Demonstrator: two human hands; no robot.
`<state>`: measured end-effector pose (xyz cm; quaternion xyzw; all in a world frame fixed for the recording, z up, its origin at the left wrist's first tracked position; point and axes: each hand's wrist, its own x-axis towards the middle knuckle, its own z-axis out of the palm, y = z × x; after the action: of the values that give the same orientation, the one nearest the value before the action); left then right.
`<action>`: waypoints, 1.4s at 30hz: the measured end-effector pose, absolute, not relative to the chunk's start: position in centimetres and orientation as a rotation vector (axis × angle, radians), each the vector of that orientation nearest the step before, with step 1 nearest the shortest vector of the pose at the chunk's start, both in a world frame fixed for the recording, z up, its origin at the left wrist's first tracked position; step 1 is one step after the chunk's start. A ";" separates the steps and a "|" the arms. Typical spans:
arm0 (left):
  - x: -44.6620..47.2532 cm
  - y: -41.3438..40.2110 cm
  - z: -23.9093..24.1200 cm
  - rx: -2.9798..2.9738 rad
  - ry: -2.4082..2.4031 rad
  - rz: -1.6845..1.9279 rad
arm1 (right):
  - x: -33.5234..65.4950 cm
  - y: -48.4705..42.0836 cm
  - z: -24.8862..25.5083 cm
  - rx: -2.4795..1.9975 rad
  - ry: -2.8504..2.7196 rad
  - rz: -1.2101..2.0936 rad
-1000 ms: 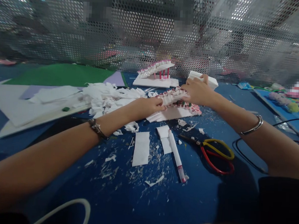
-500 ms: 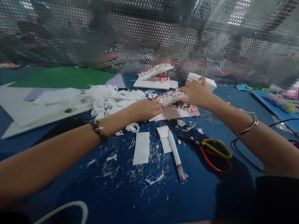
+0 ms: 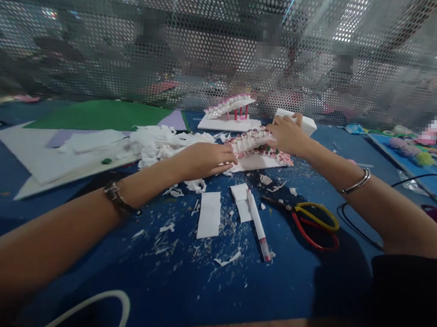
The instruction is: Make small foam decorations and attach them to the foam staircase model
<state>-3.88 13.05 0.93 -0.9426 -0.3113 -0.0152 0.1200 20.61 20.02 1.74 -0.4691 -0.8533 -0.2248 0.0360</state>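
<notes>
A small white model staircase [image 3: 249,142] with red-and-pink trim slants over a white base board [image 3: 255,164], in the middle of the head view. My right hand [image 3: 288,135] is closed on its upper right end; part of the grip is hidden behind the fingers. At the lower left end, my left hand [image 3: 207,159] has its fingers stretched out and slightly apart, with the fingertips by the staircase's edge. Whether they touch it is hard to tell. Behind stands a similar staircase model [image 3: 231,105] on red posts. A white box-like block [image 3: 309,124] lies just beyond my right hand.
Scissors with red and yellow handles [image 3: 315,227], a white pen [image 3: 257,219] and a white paper rectangle [image 3: 209,215] lie nearer me among scraps. To the left are torn white paper [image 3: 157,143] and a green sheet [image 3: 111,116]. A perforated metal screen [image 3: 224,51] stands behind.
My left hand has loosened from the staircase's lower end and shifted slightly left, its fingers now straighter. My right hand stays at the upper end. The view has shifted slightly.
</notes>
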 end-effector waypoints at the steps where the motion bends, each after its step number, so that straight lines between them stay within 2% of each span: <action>1: -3.6 12.4 1.1 -2.760 -0.908 -0.019 | 20.7 20.2 1.6 -1.446 -2.613 -0.688; 5: -2.5 10.0 1.6 -2.604 -0.917 0.132 | 20.7 20.7 1.2 -1.451 -2.565 -0.693; 9: -2.9 8.5 2.7 -2.473 -0.983 0.129 | 20.6 20.0 1.8 -1.388 -2.524 -0.701; 16: -5.3 8.3 3.3 -2.451 -1.177 0.311 | 19.7 16.7 3.4 -1.085 -2.739 -0.433; 24: -5.5 7.3 0.8 -2.624 -1.206 0.325 | 15.1 15.6 -0.8 -0.703 -2.947 -0.182; 29: -5.8 6.1 0.5 -2.644 -1.217 0.226 | 13.6 16.7 -1.9 -0.658 -2.989 -0.135; 36: -5.0 5.3 0.2 -2.729 -1.181 -0.095 | 14.3 14.9 0.5 -0.725 -2.876 -0.048; 42: -3.3 5.5 -0.1 -2.417 -1.283 -0.182 | 15.9 12.3 1.6 -0.571 -2.922 0.144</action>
<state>-3.33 5.54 -0.14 -0.8637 -0.4587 -0.0651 0.1983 15.86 12.26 1.59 -0.1910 -0.9771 0.0480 0.0806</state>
